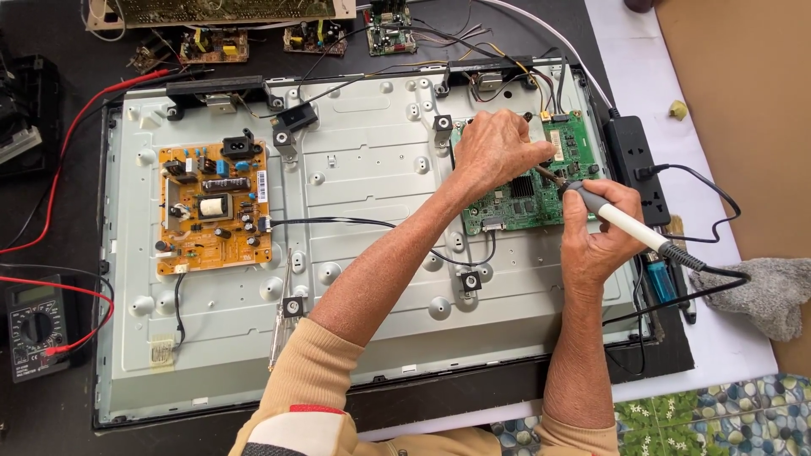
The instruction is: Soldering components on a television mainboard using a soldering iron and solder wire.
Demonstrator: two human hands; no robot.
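Left hand (494, 148): fingers curled, resting on green circuit board (524, 203)
Right hand (601, 228): fingers wrapped around soldering iron (621, 221), tip on board

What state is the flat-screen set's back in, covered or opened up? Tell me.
Opened up. The set's metal rear panel lies bare, with the orange power board and the green main board exposed; no back cover sits over them.

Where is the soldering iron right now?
In the head view, right of centre: the right hand grips the soldering iron, its tip on the green circuit board beside the left hand.
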